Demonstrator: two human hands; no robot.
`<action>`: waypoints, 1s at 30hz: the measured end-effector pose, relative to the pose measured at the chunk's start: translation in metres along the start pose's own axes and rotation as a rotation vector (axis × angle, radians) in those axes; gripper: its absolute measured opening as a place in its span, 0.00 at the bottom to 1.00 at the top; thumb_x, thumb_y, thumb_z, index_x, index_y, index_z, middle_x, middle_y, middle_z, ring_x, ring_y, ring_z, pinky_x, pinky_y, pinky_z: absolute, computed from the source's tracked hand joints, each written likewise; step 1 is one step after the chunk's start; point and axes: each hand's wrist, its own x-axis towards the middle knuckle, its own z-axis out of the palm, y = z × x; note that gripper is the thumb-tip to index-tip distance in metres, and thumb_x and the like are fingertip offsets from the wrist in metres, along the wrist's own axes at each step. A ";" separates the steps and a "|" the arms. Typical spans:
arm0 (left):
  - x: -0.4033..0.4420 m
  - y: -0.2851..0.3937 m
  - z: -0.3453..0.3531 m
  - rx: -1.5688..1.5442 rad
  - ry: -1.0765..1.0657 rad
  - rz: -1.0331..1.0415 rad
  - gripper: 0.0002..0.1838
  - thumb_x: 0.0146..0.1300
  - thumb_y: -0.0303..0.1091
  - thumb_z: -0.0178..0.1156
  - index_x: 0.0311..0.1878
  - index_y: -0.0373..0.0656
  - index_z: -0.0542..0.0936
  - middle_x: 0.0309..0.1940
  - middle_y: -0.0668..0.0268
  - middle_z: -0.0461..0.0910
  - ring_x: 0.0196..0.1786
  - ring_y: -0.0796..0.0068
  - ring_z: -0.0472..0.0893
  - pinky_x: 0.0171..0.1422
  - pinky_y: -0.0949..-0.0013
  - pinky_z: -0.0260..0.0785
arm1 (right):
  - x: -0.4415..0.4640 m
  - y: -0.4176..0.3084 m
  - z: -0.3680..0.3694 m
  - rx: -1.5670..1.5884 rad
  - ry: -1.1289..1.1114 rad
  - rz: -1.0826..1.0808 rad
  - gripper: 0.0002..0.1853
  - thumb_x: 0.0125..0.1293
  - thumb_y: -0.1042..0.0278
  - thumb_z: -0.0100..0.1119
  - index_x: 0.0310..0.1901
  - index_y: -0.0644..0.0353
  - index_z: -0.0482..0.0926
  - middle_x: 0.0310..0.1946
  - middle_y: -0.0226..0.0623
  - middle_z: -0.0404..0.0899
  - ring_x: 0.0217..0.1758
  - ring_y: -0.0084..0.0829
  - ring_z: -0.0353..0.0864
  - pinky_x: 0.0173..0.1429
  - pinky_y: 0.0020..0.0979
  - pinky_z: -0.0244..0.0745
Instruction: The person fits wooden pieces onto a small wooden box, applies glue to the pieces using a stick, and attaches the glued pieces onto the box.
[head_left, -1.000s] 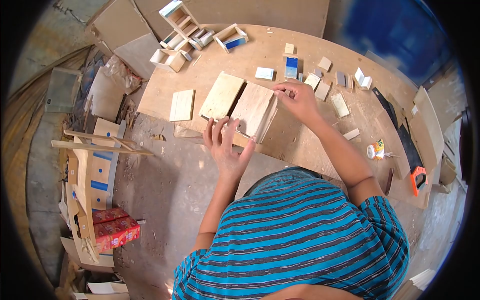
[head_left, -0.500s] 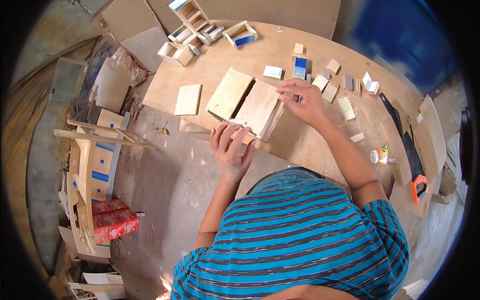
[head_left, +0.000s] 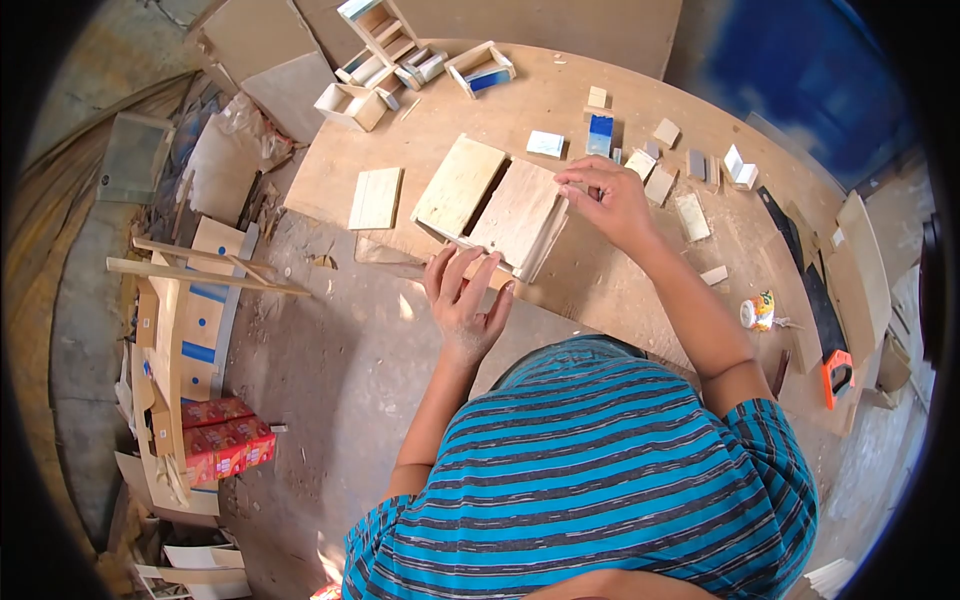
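A shallow wooden box (head_left: 455,190) lies near the table's front edge, its top made of two pale panels with a dark gap between them. The fingers of my left hand (head_left: 465,305) curl against the box's near side, thumb apart and lower down. At the far right corner of the right-hand wooden panel (head_left: 517,210), the thumb and forefinger of my right hand (head_left: 612,203) close together on the edge. Whether anything small sits between those fingertips is hidden. To the left lies a separate flat wooden board (head_left: 376,199).
Small wooden drawers and frames (head_left: 355,106) stand at the back left. Several wood offcuts (head_left: 692,216) lie to the right, with a white and yellow bottle (head_left: 758,311) and an orange-handled saw (head_left: 836,378). Red cartons (head_left: 230,447) sit at the floor's left side.
The thumb and forefinger of my right hand have shifted slightly at the panel's corner. My left hand and the box stay almost where they were.
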 end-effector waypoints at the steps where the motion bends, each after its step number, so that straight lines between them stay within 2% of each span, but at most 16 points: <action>1: 0.000 0.000 0.000 -0.002 0.001 0.002 0.22 0.47 0.28 0.70 0.49 0.46 0.84 0.50 0.62 0.79 0.60 0.51 0.72 0.67 0.52 0.64 | 0.000 -0.001 0.000 -0.003 0.003 0.012 0.09 0.59 0.66 0.65 0.40 0.55 0.87 0.38 0.33 0.84 0.21 0.25 0.73 0.30 0.27 0.71; 9: 0.004 0.002 0.000 -0.045 0.005 0.009 0.21 0.46 0.27 0.70 0.48 0.45 0.84 0.50 0.60 0.79 0.60 0.51 0.72 0.68 0.52 0.63 | 0.000 -0.005 -0.002 -0.025 0.010 0.071 0.09 0.59 0.66 0.65 0.40 0.56 0.86 0.38 0.33 0.84 0.21 0.25 0.73 0.30 0.27 0.70; 18: 0.003 0.001 0.000 -0.002 -0.020 0.042 0.22 0.47 0.26 0.68 0.50 0.41 0.82 0.54 0.58 0.80 0.65 0.48 0.70 0.71 0.52 0.59 | -0.001 -0.003 -0.001 -0.034 0.013 0.021 0.08 0.60 0.65 0.64 0.39 0.55 0.87 0.38 0.32 0.84 0.24 0.27 0.76 0.32 0.27 0.72; 24: 0.002 0.001 0.003 -0.060 -0.011 -0.002 0.22 0.47 0.25 0.67 0.50 0.41 0.81 0.53 0.59 0.81 0.64 0.52 0.71 0.72 0.53 0.58 | -0.002 0.000 -0.001 -0.047 0.020 0.001 0.08 0.60 0.65 0.64 0.40 0.54 0.87 0.40 0.32 0.84 0.24 0.28 0.77 0.34 0.28 0.74; 27: 0.003 0.000 0.002 -0.040 -0.041 0.025 0.22 0.47 0.25 0.67 0.50 0.41 0.81 0.52 0.59 0.80 0.63 0.55 0.72 0.73 0.53 0.58 | -0.002 -0.002 -0.001 -0.031 0.005 0.029 0.08 0.58 0.73 0.65 0.41 0.59 0.87 0.40 0.34 0.85 0.30 0.22 0.76 0.34 0.23 0.69; 30: 0.004 0.000 0.001 -0.037 -0.049 0.034 0.22 0.47 0.25 0.67 0.50 0.41 0.81 0.52 0.60 0.80 0.63 0.55 0.72 0.72 0.53 0.58 | -0.003 -0.002 0.000 -0.043 0.004 0.041 0.08 0.59 0.73 0.66 0.41 0.59 0.87 0.40 0.33 0.84 0.30 0.22 0.75 0.34 0.23 0.69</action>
